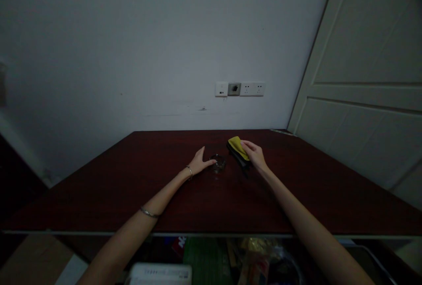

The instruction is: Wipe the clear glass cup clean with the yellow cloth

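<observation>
On the dark-red tabletop (184, 206), the small round clear-glass dish (220, 165) lay between the wide-spread left hand (198, 163), the nearer, its thumb at the rim, and the right hand (256, 154), which pinched a yellow-and-black cloth (236, 145) slanting away leftward.

Near the frame's centre, the left hand (198, 164) spreads its fingers with the thumb at the left rim of a clear glass dish (220, 164) on the dark red table (148, 157), while just right of centre the right hand (255, 153) pinches a yellow-and-dark cloth (236, 145), below wall sockets (252, 89).
</observation>
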A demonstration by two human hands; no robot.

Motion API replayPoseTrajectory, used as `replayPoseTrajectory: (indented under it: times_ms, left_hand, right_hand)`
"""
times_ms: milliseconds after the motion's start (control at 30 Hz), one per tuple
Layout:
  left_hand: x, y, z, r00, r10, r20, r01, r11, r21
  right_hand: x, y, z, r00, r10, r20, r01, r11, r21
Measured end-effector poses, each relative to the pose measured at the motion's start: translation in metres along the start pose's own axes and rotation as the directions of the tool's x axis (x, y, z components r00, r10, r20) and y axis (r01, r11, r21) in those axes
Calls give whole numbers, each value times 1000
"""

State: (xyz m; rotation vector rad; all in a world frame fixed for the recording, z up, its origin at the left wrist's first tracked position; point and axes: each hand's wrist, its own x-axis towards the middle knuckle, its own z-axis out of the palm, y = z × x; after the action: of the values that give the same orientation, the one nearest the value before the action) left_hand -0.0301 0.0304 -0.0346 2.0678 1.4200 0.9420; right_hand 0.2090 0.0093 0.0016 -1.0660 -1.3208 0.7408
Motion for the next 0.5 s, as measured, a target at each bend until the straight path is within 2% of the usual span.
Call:
replayPoseTrajectory:
  times_ms: [133, 200, 300, 400, 433, 500]
  left_hand:
    - [3, 10, -11, 970, 78, -230, -114, 983, -147]
    - [6, 21, -15, 968, 76, -238, -147, 944, -296]
    - [5, 43, -15, 990, 113, -81, -139, 828, -543]
    - [0, 63, -9, 982, 132, 134, -23, 793, -609]
    - [-3, 69, -7, 978, 122, 172, 9, 789, -614]
    - [-4, 76, -6, 980, 108, 165, 20, 776, -630]
  right_hand:
    - [-8, -3, 10, 995, 22, 97, -27, 999, 44]
    - [-16, -5, 19, 990, 18, 136, -33, 993, 112]
    - [-26, -10, 30, 981, -1, 195, -45, 972, 232]
    - [-32, -13, 35, 977, -21, 214, -42, 957, 286]
    - [-32, -13, 35, 979, -27, 204, -34, 957, 290]
    - [-30, -9, 34, 984, -42, 172, -10, 958, 287]
